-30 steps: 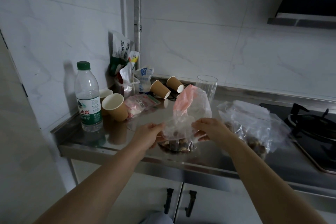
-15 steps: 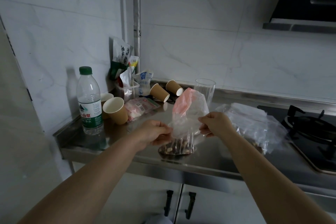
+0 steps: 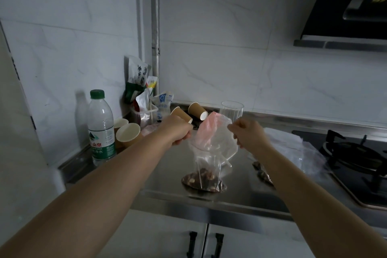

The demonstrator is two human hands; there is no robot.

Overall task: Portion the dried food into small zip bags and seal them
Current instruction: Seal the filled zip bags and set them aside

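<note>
While both hands (image 3: pixel 211 134) pinch its rim, the zip bag (image 3: pixel 206 165) stands near the counter edge (image 3: pixel 209 199)

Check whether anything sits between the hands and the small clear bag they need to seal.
Nothing visible does. The left hand and right hand already pinch the top of the small clear plastic zip bag of brown dried food, which rests on the steel counter.

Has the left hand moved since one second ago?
Yes. The left hand rose and went farther back: it was below the tipped paper cup, now it overlaps it.
</note>
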